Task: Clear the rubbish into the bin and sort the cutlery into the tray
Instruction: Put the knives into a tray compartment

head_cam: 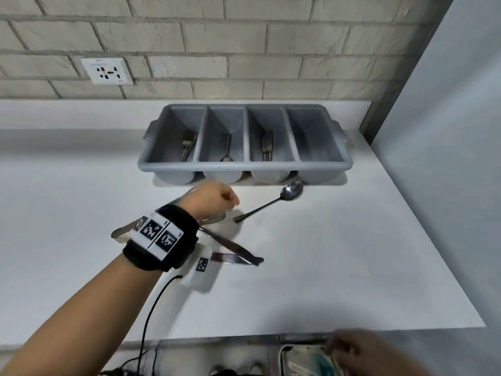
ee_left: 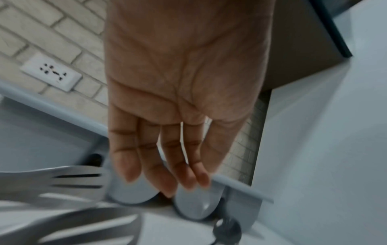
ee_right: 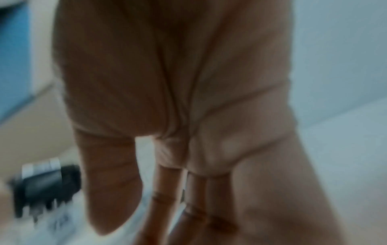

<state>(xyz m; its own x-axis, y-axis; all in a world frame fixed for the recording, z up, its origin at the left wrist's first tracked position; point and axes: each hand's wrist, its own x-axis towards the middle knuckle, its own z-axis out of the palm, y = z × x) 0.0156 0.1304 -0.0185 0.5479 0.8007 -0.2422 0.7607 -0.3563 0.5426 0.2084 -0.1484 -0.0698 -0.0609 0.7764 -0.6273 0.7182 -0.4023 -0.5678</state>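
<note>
Only the head view caught the right hand [head_cam: 355,351] below the worktop [head_cam: 325,267] edge over a lined bin [head_cam: 306,359]; its own blurred camera showed fingers [ee_right: 167,199] straight, close together, holding nothing. The left hand [head_cam: 214,199] hovered over two forks [ee_left: 77,180], fingers [ee_left: 146,157] extended, side by side, empty. Knives [head_cam: 233,256] lay crossed nearer; a spoon [head_cam: 271,203] just before the tray [head_cam: 244,165].
</note>
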